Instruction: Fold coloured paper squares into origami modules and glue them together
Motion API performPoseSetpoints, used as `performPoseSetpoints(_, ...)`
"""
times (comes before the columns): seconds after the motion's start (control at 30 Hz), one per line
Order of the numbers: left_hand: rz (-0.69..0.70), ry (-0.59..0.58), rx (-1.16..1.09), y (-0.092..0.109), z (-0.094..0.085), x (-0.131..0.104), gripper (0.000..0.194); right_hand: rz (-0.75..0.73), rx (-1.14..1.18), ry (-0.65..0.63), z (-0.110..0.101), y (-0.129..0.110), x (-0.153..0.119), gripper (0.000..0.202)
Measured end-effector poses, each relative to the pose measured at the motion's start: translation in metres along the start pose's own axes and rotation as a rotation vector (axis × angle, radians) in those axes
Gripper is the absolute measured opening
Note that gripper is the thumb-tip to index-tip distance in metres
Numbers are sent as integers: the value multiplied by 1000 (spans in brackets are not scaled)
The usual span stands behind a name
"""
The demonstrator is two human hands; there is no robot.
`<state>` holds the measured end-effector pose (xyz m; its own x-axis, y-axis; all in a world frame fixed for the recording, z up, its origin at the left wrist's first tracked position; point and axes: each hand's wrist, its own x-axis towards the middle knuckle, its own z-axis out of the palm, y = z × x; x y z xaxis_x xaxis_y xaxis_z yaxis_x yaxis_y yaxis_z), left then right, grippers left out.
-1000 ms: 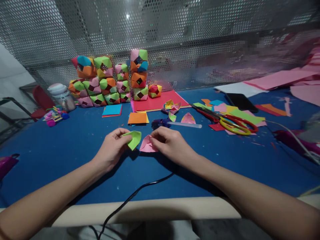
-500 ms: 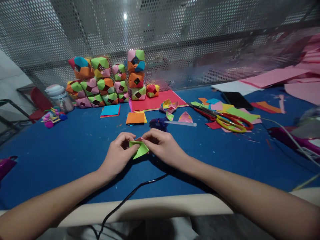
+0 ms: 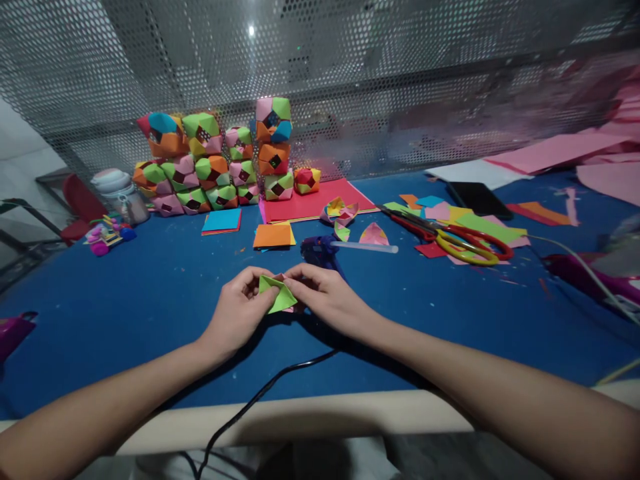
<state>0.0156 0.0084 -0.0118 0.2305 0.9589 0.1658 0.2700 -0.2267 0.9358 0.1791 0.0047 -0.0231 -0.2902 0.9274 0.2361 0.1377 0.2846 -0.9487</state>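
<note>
Between my two hands is a small folded paper piece (image 3: 280,300), green on the near side with some pink showing behind it. My left hand (image 3: 243,297) pinches its left side, the thumb lying across the green face. The fingers of my right hand (image 3: 323,293) are closed on its upper right edge. Just beyond my right hand lies a blue glue gun (image 3: 320,250) with a clear glue stick out of its back. Behind that rest a pink folded paper piece (image 3: 374,234) and a multicoloured, partly joined one (image 3: 340,212).
Stacked paper balls (image 3: 210,172) stand at the back left. Orange squares (image 3: 273,236) and blue squares (image 3: 221,221) lie nearer. To the right are scissors (image 3: 467,248) over paper scraps and a black phone (image 3: 479,200). A black cord (image 3: 270,383) crosses the front edge.
The green paper has tilted slightly between my fingers, and a bit of pink now shows under its lower edge. Both hands keep nearly the same place. The view has shifted a little.
</note>
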Motion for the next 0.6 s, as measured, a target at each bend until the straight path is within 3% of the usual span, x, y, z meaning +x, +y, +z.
performPoseSetpoints(0.33, 13, 22, 71, -3, -4, 3, 12, 50, 7, -18, -2, -2, 0, 18)
performPoseSetpoints(0.6, -14, -141, 93, -9, -2, 2, 25, -24, -95, 27, -3, -1, 1, 19)
